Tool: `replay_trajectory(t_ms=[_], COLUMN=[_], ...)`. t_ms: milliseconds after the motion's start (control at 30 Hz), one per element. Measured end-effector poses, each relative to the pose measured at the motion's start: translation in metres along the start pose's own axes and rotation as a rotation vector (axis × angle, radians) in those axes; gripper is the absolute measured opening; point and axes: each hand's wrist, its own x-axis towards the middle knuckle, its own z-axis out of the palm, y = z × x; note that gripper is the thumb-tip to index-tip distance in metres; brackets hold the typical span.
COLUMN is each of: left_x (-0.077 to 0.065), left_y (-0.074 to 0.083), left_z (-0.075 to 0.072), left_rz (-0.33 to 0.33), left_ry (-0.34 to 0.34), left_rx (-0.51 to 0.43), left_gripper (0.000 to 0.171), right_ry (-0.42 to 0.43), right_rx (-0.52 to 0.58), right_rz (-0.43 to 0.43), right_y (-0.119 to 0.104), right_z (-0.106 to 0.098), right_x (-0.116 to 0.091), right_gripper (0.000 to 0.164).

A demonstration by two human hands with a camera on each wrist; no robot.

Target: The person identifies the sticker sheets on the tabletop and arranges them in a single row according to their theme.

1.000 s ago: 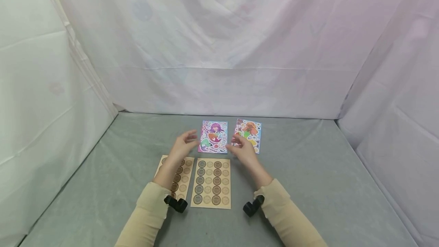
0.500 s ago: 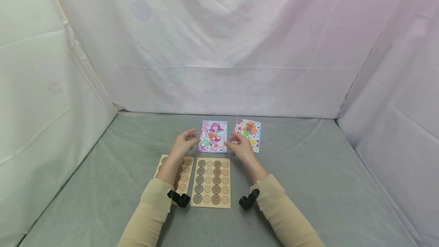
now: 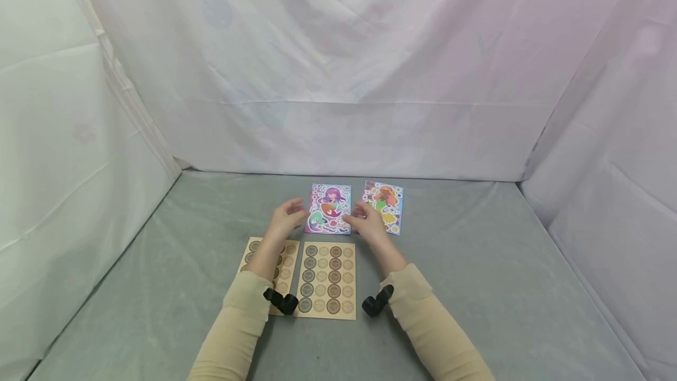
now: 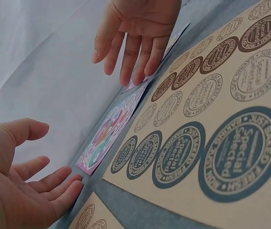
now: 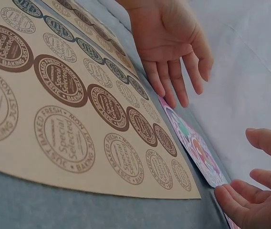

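Near the left edge of a mermaid sticker sheet (image 3: 328,209) is my left hand (image 3: 284,222), its fingers loosely bent with nothing between them. My right hand (image 3: 368,225) is at that sheet's lower right side, thumb and fingers apart and holding nothing. It partly covers a second colourful sticker sheet (image 3: 388,201). Nearer to me lie two tan sheets of round stickers: the right tan sheet (image 3: 327,281) shows whole, the left tan sheet (image 3: 288,260) is partly hidden under my left forearm. In the left wrist view the round stickers (image 4: 243,152) read "Special Selected".
All the sheets lie flat on a grey cloth-covered table (image 3: 476,275). Pale fabric (image 3: 338,63) hangs behind the table and along both sides. A small black wrist camera (image 3: 378,301) sits on each sleeve.
My right hand has shifted slightly left, its thumb now overlapping the mermaid sheet's lower right part. Both forearms have drawn a little closer together. The sheets stay where they were.
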Motion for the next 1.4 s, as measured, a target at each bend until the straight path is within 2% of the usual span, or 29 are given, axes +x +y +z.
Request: replay_trajectory(t_ms=[133,367,500,867,1400], left_x=[0.0,0.0,0.003,0.003,0.004], left_y=[-0.001,-0.001,-0.003,-0.008,-0.009], left_z=[0.002,0.005,0.006,0.011,0.015], left_rz=[-0.003,0.002,-0.037,-0.034,-0.049], left_ry=[0.01,0.052,0.044,0.016,0.054], left_rx=[-0.026,-0.014,-0.035,-0.051,-0.076], left_gripper=[0.053,0.051,0.054,0.056,0.055], right_ry=[0.001,0.015,0.019,0.025,0.012], right_rx=[-0.011,-0.007,0.003,0.02,0.052], right_rz=[0.0,0.0,0.009,0.044,0.063], right_y=[0.001,0.001,0.002,0.001,0.003], right_z=[0.003,0.005,0.006,0.007,0.008], right_x=[0.0,-0.004,-0.004,-0.006,-0.001], right_gripper=[0.059,0.058,0.058,0.059,0.057])
